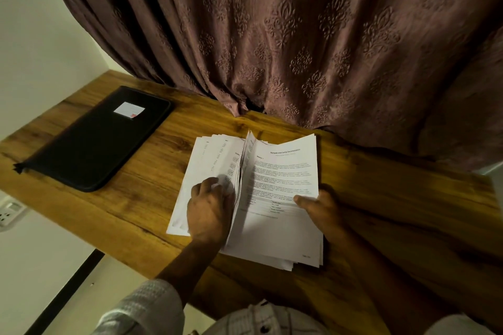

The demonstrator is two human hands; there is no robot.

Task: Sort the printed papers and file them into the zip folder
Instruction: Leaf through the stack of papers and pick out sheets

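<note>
Fingers (215, 182) of the left hand (209, 209) lay curled in the parted papers (283, 179), grip indiscernible; right hand (322, 211) pinched the top sheets' edge. Closed zip folder (98, 139) lay well apart on the table (394, 198). Risk: loose, uneven sheets sliding out of order.

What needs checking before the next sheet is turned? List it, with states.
1. Right hand pinches the printed papers at their right edge: ok.
2. Left hand rests on the left-side sheets, but its fingers are blurred, so its hold: cannot tell.
3. Stack edges squared: not ok, sheets fan out at the bottom.
4. Zip folder open for filing: not ok, it lies closed on the table, apart from the papers.
5. Top page printed side up: ok.
</note>
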